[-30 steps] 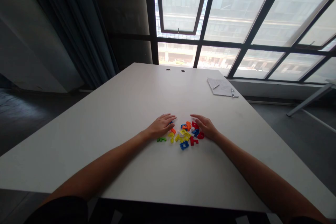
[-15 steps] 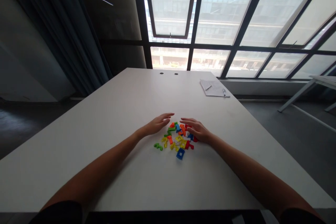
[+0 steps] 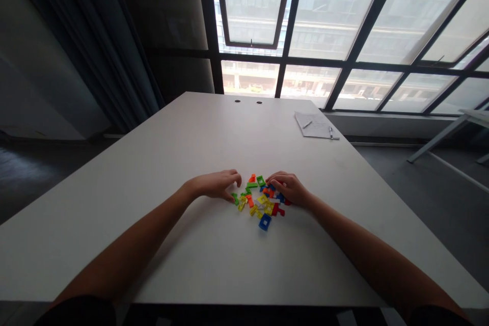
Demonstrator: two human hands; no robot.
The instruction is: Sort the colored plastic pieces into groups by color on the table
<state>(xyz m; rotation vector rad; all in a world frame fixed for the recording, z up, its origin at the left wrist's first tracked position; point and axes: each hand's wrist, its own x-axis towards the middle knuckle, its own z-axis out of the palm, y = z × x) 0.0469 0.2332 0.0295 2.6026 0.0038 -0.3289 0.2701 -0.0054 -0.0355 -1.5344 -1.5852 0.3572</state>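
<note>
A loose heap of small plastic puzzle pieces lies on the white table. It includes yellow pieces, a red piece, a blue square piece, an orange piece and a green square piece. At the heap's left edge, my left hand is open with its fingers curved; the thumb tip is against a green piece. My right hand rests over the right side, its bent fingers and thumb apart above red and blue pieces that it partly hides.
Farther back on the table's right side lie sheets of paper with two pens, one a white pen. Two dark round inserts sit near the far edge. Beyond are large windows, a dark curtain and another table at right.
My left hand has moved left and back, its thumb lowering to the green piece, which has shifted up toward the heap. My right fingers have bent down onto the pieces; a green square now shows.
</note>
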